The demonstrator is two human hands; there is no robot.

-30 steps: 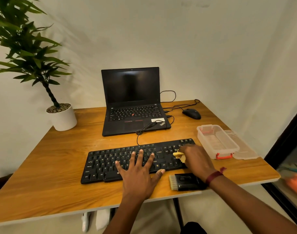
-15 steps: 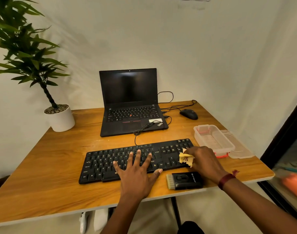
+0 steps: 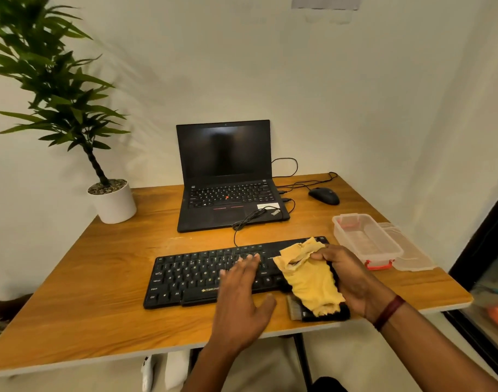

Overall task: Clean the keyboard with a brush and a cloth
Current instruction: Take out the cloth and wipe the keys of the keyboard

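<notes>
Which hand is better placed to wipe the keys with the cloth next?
Right. The right hand grips the yellow cloth above the keyboard's right end; the left hand is open over the middle keys, holding nothing.

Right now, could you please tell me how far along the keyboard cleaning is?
Done, apparently: brushing, since the brush lies on the table by the near edge of the keyboard, in neither hand. In hand: the right hand grips the yellow cloth, raised over the keyboard's right end, while the left hand spreads open over the middle keys. Left: wiping the keys; whether any are already wiped cannot be told.
</notes>
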